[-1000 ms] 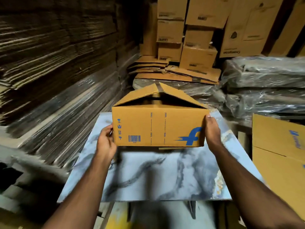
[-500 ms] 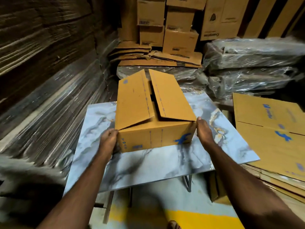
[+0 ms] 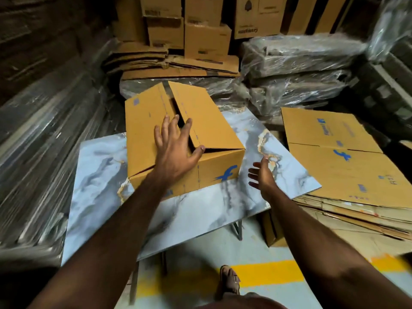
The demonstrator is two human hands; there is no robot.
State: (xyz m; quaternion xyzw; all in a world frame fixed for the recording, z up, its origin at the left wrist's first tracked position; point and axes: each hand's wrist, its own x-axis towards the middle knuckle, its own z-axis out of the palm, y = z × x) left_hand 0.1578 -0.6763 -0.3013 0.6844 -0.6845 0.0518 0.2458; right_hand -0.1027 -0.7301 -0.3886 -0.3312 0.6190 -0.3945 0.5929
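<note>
Cardboard box on tabletop, top flaps folded over with a gap between them. Left hand flat on flaps, fingers spread, pressing. Right hand open beside box, holding nothing. Step looks like closing flaps; next, probably press seam level.

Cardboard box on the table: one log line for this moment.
cardboard box: on marble-top table, top flaps folded in, gap between | left hand: pressing flaps, fingers spread | right hand: open, beside box, not touching

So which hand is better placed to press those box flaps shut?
Left: the left hand lies spread across the box flaps; the right hand hovers open beside it, touching nothing.
</note>
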